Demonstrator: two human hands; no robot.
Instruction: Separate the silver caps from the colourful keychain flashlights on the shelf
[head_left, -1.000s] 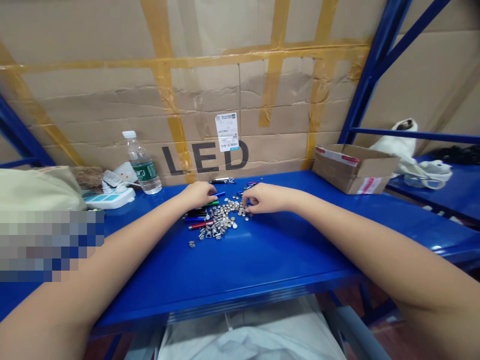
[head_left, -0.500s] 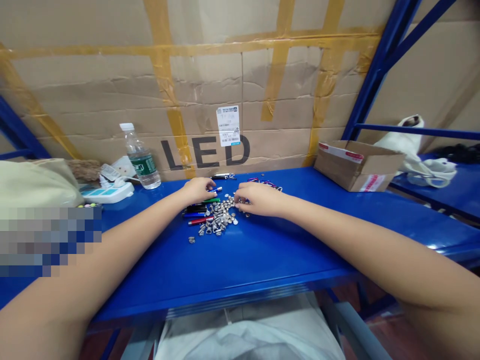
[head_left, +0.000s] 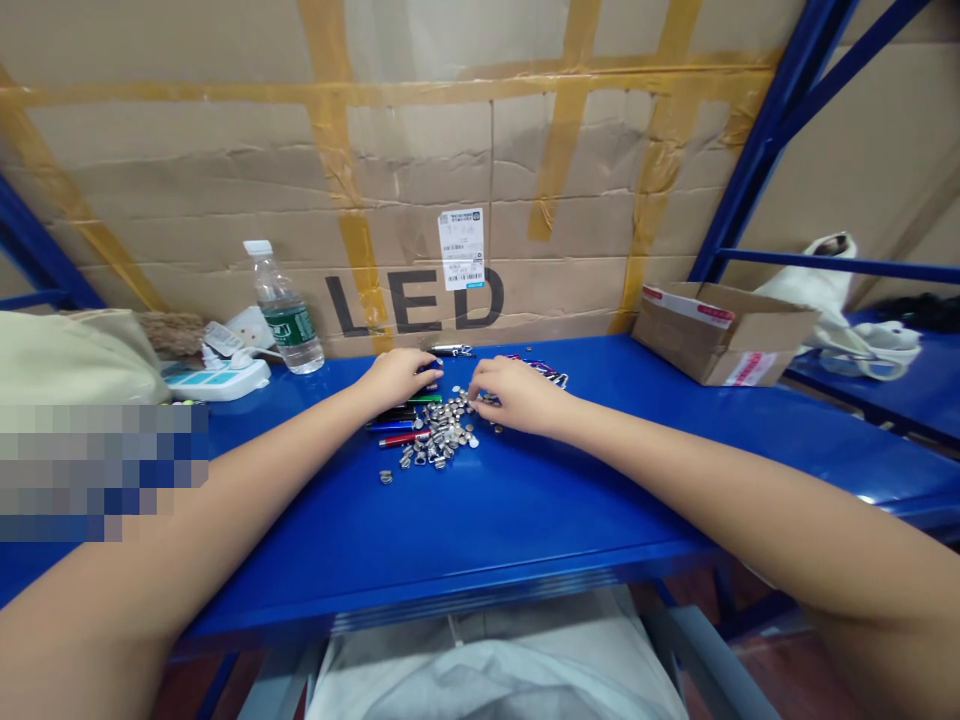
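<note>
My left hand (head_left: 394, 378) is curled over the far left of the pile, fingers closed round a small dark-blue pen-like tube, mostly hidden by them. Below it lie slim coloured tubes: a green one (head_left: 427, 399), a blue one (head_left: 391, 427), a red one (head_left: 403, 439) and black ones. Small silver metal pieces (head_left: 448, 430), round caps and clip-like parts, form a loose heap beside the tubes. At the heap's right edge, my right hand (head_left: 517, 395) has its fingertips pinched together; whatever lies between them cannot be made out.
Behind my right hand lie purple and red tubes with metal clips (head_left: 551, 374). A silver pen-like piece (head_left: 450, 351) rests near the cardboard wall. A water bottle (head_left: 291, 325) and power strip (head_left: 217, 380) stand left, an open cardboard box (head_left: 716, 335) right, on the blue table (head_left: 480, 520).
My left hand has lifted slightly and turned, so the blue tube shows less. My right hand stays at the heap's edge. The whole view has shifted a little.
</note>
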